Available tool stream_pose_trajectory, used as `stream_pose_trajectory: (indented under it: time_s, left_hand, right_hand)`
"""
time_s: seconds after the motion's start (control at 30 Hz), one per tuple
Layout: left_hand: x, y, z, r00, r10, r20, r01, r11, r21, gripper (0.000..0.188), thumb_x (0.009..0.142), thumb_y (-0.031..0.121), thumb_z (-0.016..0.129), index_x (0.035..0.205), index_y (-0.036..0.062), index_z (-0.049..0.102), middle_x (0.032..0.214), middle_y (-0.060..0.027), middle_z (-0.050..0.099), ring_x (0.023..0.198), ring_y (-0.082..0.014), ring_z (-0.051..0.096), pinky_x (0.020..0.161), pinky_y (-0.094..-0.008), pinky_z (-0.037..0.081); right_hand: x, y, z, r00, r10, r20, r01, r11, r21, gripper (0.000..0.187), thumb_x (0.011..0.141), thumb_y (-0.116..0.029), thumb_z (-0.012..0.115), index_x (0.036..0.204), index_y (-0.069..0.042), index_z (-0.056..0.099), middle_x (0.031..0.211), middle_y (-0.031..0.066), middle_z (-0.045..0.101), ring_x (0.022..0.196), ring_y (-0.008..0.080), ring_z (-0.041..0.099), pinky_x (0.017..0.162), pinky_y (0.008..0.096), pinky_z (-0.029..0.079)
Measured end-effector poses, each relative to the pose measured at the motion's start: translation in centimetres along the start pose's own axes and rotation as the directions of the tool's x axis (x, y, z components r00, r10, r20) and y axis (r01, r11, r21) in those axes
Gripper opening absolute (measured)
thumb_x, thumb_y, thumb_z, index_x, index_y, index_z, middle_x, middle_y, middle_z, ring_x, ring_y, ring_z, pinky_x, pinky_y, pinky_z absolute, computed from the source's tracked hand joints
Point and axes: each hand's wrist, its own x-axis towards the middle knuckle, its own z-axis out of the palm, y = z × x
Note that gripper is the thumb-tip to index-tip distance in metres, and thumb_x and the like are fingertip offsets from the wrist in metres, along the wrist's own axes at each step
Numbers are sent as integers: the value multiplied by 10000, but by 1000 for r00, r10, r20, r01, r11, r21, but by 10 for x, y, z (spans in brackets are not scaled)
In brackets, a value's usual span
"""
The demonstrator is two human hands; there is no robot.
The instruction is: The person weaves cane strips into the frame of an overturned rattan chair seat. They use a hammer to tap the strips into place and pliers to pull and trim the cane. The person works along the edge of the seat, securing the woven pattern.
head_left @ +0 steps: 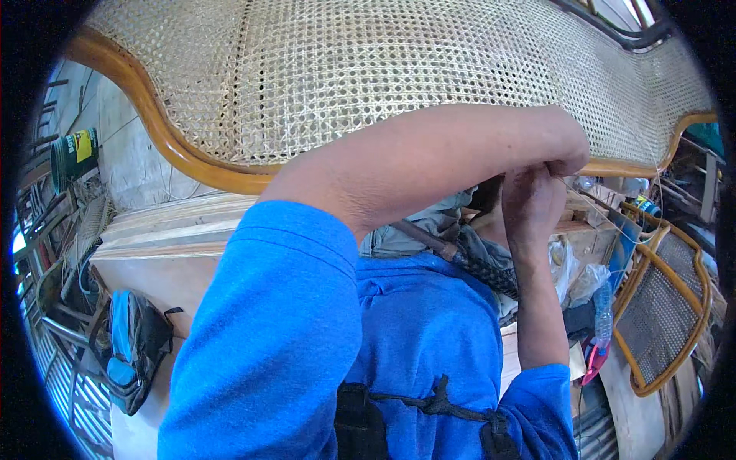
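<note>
A woven cane panel (345, 69) in a curved, varnished wooden frame (192, 170) stretches across the upper part of the head view. My left arm reaches over to the right along its lower rim. There my left hand (566, 139) is closed with curled fingers at the frame; what they grip is hidden. Just below it, my right hand (532, 201) is raised and closed, nearly touching the left. A thin cane strand (615, 221) runs from beside the right hand out to the right. Below the frame, a dark rod (420, 238) lies across grey cloth near my waist.
Stacked wooden boards (169, 230) lie at left, with a black and blue bag (132, 349) beside them. A dark green can (75, 157) stands farther left. At right are a smaller cane-and-wood frame (665, 314), a plastic bottle (603, 316) and clear plastic bags (586, 284).
</note>
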Motion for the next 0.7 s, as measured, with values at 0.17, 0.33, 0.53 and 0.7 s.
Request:
stream_pose_trajectory:
  time_s: [0.17, 0.33, 0.53, 0.7]
  left_hand:
    - [-10, 1, 1, 991, 95, -91, -86, 992, 97, 302, 674, 114, 615, 965, 64, 676, 916, -150, 660, 796, -284, 634, 693, -369, 494]
    - [-9, -5, 2, 991, 104, -85, -100, 993, 56, 320, 665, 116, 610, 977, 83, 676, 939, -143, 658, 804, -289, 629, 712, -368, 489]
    - [-14, -2, 2, 985, 119, -123, -108, 990, 95, 303, 691, 133, 596, 981, 100, 679, 969, -121, 661, 846, -281, 627, 746, -367, 480]
    - [14, -7, 6, 985, 129, -111, -120, 989, 84, 295, 683, 123, 605, 962, 59, 676, 926, -136, 666, 792, -270, 638, 696, -382, 494]
  right_hand:
    - [1, 0, 3, 996, -22, -91, 40, 980, 193, 207, 790, -109, 567, 980, -39, 608, 903, 194, 628, 817, 390, 600, 681, 434, 477]
    - [2, -8, 1, 989, -121, -87, 125, 991, 46, 195, 765, -78, 574, 955, -51, 609, 851, 185, 628, 754, 403, 595, 624, 448, 476]
    - [2, 7, 14, 983, -130, -130, 137, 989, 50, 169, 746, -97, 604, 909, -55, 607, 818, 186, 628, 719, 392, 603, 586, 469, 470]
    - [10, 12, 5, 951, -268, 154, 297, 930, -217, 195, 771, -105, 562, 949, -45, 609, 879, 188, 632, 773, 374, 610, 633, 451, 492]
